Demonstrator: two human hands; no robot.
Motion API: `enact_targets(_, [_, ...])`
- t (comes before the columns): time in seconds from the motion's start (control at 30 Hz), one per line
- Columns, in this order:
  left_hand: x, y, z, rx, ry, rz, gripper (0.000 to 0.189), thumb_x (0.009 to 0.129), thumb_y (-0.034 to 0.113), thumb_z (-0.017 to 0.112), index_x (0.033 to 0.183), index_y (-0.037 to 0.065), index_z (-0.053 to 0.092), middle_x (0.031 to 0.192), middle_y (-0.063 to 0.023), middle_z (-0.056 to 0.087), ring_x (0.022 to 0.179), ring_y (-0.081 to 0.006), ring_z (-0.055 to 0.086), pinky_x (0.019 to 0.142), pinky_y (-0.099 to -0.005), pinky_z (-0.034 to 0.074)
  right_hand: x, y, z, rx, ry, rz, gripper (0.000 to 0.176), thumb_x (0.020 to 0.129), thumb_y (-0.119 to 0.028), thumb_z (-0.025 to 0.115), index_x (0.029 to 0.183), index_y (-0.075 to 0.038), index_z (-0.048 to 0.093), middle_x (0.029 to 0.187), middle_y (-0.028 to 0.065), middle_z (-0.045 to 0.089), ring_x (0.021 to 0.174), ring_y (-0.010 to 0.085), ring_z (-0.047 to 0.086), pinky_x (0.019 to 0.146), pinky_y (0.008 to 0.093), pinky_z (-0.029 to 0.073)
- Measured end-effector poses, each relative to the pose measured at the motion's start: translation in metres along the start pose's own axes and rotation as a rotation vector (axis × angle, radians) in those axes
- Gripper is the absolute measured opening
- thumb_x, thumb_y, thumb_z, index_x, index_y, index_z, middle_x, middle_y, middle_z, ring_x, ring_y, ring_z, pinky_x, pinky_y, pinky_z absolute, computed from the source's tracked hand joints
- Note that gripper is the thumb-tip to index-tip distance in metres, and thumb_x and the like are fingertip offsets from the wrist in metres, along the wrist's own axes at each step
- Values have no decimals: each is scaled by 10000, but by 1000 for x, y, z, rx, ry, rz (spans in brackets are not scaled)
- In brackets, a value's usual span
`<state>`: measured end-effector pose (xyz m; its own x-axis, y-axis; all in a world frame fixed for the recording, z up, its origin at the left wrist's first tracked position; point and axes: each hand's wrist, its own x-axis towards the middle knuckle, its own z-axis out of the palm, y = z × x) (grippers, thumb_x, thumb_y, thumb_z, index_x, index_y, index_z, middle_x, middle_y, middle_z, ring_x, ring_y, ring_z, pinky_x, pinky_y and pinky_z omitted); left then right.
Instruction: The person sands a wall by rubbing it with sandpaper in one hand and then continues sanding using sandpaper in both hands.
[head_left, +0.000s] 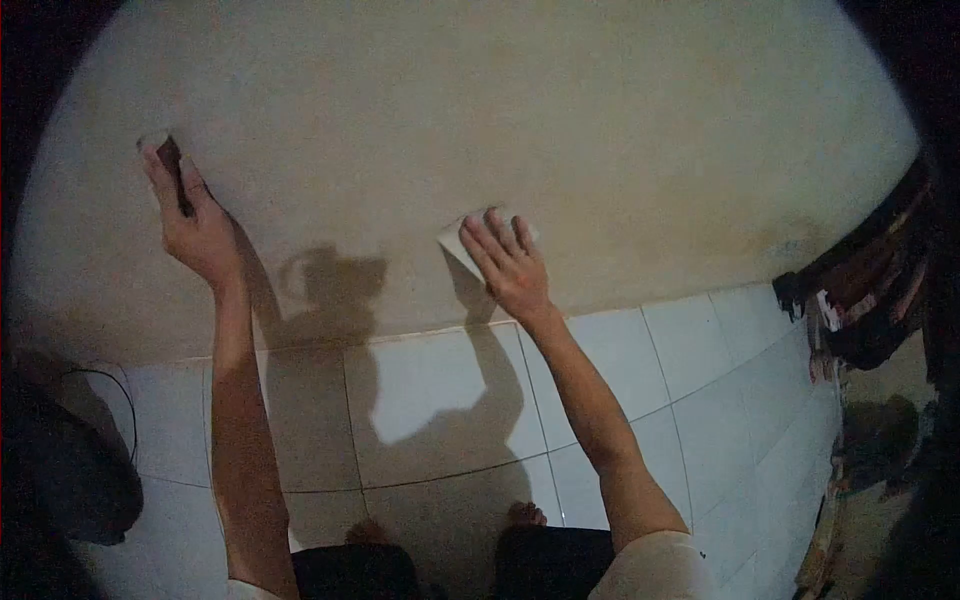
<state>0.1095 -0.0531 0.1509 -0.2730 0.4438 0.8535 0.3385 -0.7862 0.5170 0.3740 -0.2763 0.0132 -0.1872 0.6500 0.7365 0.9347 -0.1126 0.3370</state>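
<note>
My left hand (200,230) is raised at the upper left, close to the wall (620,130). Its fingers and thumb are closed around a small flat thing, dark on one face and pale at its top end (168,150); its kind is too dim to make out. Lower and to the right, my right hand (515,270) presses a pale folded sheet (453,240), cloth or paper, flat against the wall. The fingers lie slightly apart over it, and one corner sticks out to the left. Shadows of my head and arms fall on wall and floor.
White floor tiles (430,375) meet the foot of the wall. A dark bulky thing with a thin cord (75,460) stands at the left. Dark hanging or piled items (870,290) line the right side. My bare feet show at the bottom.
</note>
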Motion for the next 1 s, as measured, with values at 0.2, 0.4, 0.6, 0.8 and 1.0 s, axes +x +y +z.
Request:
enact_targets(0.2, [0,-12,0,79,40,148,453,1006,147,507,1451,111,431,1421,-114,505,1300,-212,497,1059,-325,387,-17,31,-3,-56,183,277,516,854,-95,595,1364,-65,521,1445,102,487,1381,312,399,1136,545,279])
enact_targets(0.4, [-18,-2,9,1,65,73,434,978,98,543,1403,37,476,1420,-132,504,1362,-266,423,1111,-388,347,-11,5,9,119,41,137,565,810,-126,592,1360,-24,512,1457,148,464,1406,309,362,1150,491,284])
enact_targets(0.6, [-17,-14,9,94,91,111,412,984,116,541,1383,22,498,1391,-149,530,1323,-280,472,1083,-389,379,-8,37,-1,168,383,393,626,798,-97,554,1406,6,448,1493,174,410,1430,353,305,1154,564,213])
enact_targets(0.8, [-23,-26,21,66,168,22,395,989,216,556,1308,-18,561,1288,-180,601,1156,-256,586,983,-359,440,-11,-6,30,320,157,237,586,838,-93,528,1409,12,442,1508,200,375,1435,371,282,1142,575,224])
enact_targets(1.0, [-22,-20,21,25,129,-57,413,979,277,583,1237,-44,615,1186,-183,669,1028,-244,644,917,-343,457,-14,22,22,96,399,444,539,867,-111,524,1384,27,467,1494,200,394,1413,379,325,1133,569,256])
